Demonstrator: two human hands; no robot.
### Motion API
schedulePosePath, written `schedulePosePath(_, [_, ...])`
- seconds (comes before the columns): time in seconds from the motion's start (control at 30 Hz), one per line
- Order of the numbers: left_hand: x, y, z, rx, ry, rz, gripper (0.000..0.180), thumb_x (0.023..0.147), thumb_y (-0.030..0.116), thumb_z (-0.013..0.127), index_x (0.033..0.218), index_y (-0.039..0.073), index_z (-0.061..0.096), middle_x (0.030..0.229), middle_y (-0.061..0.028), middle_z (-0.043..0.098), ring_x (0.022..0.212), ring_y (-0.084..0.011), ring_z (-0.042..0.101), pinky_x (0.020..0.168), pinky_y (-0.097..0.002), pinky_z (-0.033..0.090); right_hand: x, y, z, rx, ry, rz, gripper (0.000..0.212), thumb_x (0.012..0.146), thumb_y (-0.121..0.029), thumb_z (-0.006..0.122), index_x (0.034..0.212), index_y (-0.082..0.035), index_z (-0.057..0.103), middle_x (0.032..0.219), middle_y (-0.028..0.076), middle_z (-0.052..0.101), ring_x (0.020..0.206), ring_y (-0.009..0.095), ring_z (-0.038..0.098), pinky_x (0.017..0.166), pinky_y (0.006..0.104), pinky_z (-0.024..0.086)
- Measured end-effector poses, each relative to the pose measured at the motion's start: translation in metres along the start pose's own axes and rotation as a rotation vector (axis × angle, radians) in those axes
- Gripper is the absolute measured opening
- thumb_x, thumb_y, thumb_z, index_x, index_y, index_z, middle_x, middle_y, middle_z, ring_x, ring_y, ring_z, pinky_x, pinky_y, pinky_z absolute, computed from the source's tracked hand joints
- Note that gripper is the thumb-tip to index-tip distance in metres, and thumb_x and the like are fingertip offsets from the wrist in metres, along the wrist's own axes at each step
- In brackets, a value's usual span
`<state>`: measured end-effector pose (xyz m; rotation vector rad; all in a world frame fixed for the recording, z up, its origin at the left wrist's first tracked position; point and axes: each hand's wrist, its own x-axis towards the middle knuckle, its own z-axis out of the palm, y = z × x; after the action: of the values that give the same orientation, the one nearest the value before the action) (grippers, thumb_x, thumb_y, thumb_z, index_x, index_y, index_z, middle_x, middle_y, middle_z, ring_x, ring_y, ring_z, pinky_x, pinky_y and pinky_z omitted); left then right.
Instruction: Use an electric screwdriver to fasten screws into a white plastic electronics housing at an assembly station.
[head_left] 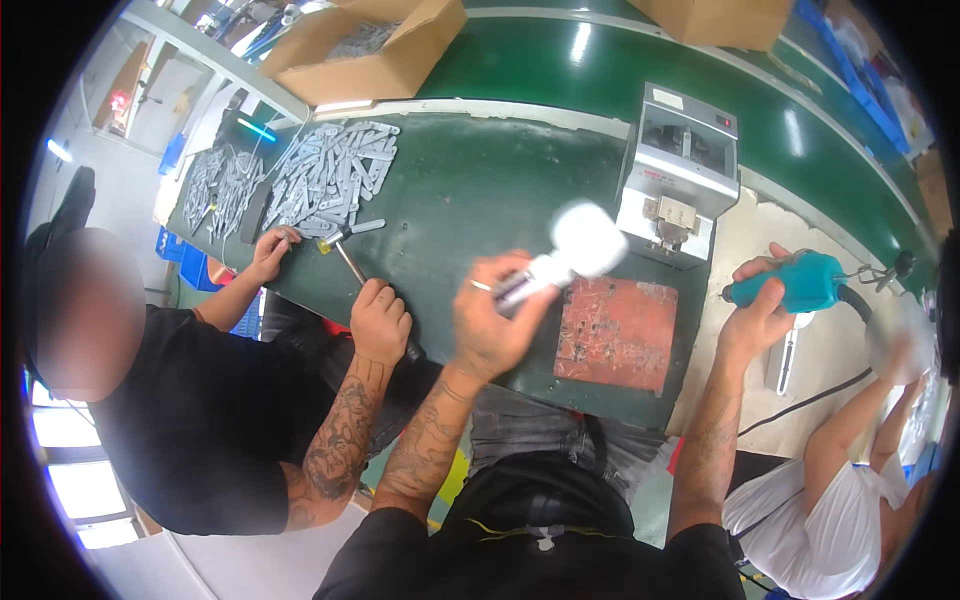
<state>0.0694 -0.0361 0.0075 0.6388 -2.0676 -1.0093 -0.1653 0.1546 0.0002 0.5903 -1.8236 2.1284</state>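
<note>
My left hand (500,315) is wrapped round the handle of a white handheld device with a round head (590,240), smeared by motion, above the green tabletop. A dark part shows on its handle, and a ring is on one finger. At the right, my right hand (755,310) grips a teal electric screwdriver (800,283), its tip pointing left and its cord trailing from the other end. Below and between the hands lies a worn red plate (615,335). Beyond the plate stands a grey screw feeder (680,180).
At left a co-worker's hand holds a hammer (348,258) beside piles of grey parts (335,175). A cardboard box (365,50) sits by the green conveyor (560,45). Another white piece (787,360) lies on the cream surface at right, near a second co-worker's arms (850,420).
</note>
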Motion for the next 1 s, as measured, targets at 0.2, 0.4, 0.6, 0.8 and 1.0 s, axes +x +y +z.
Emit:
schedulePosePath(0.2, [0.02, -0.061, -0.032, 0.373, 0.224, -0.053, 0.031, 0.091, 0.019, 0.08, 0.112, 0.003, 0.064, 0.105, -0.0169, 0.07, 0.095, -0.0372, 0.066, 0.085, -0.0464, 0.051, -0.001, 0.003, -0.001, -0.005, -0.033, -0.01, 0.082, 0.096, -0.07, 0.064, 0.127, 0.007, 0.058, 0.081, 0.006, 0.064, 0.073, 0.015, 0.063, 0.066, 0.0274, 0.048])
schedulePosePath(0.4, [0.023, -0.085, -0.047, 0.596, 0.283, -0.035, 0.028, 0.092, 0.02, 0.078, 0.11, 0.004, 0.064, 0.1, -0.0166, 0.069, 0.093, -0.0396, 0.063, 0.085, -0.0493, 0.048, -0.005, -0.001, 0.004, -0.006, -0.052, -0.028, 0.079, 0.099, -0.066, 0.063, 0.129, 0.006, 0.057, 0.082, 0.007, 0.064, 0.075, 0.014, 0.062, 0.07, 0.0273, 0.048])
schedulePosePath(0.6, [0.035, -0.064, -0.034, 0.804, 0.175, 0.043, 0.059, 0.09, 0.021, 0.077, 0.14, 0.001, 0.054, 0.138, -0.0221, 0.054, 0.129, -0.0446, 0.05, 0.107, -0.0564, 0.041, -0.011, 0.0, -0.005, -0.008, -0.067, -0.019, 0.074, 0.1, -0.061, 0.064, 0.13, 0.006, 0.056, 0.085, 0.007, 0.066, 0.076, 0.014, 0.063, 0.069, 0.0275, 0.048])
schedulePosePath(0.8, [-0.037, 0.02, 0.001, 0.392, -0.016, 0.268, 0.04, 0.089, 0.007, 0.077, 0.128, -0.001, 0.066, 0.129, -0.0198, 0.066, 0.12, -0.0394, 0.06, 0.105, -0.0478, 0.048, -0.01, 0.009, 0.004, 0.072, -0.041, 0.022, 0.036, 0.097, -0.023, 0.08, 0.124, -0.001, 0.068, 0.097, 0.002, 0.072, 0.083, 0.012, 0.064, 0.077, 0.0299, 0.054])
schedulePosePath(1.0, [-0.02, 0.084, 0.064, -0.163, -0.186, 0.19, 0.028, 0.09, 0.005, 0.077, 0.116, 0.0, 0.069, 0.107, -0.0156, 0.072, 0.096, -0.0309, 0.069, 0.086, -0.0385, 0.055, 0.009, -0.03, -0.012, 0.067, -0.192, 0.144, 0.037, 0.102, -0.017, 0.07, 0.133, 0.0, 0.062, 0.1, 0.0, 0.068, 0.089, 0.008, 0.06, 0.083, 0.0262, 0.049])
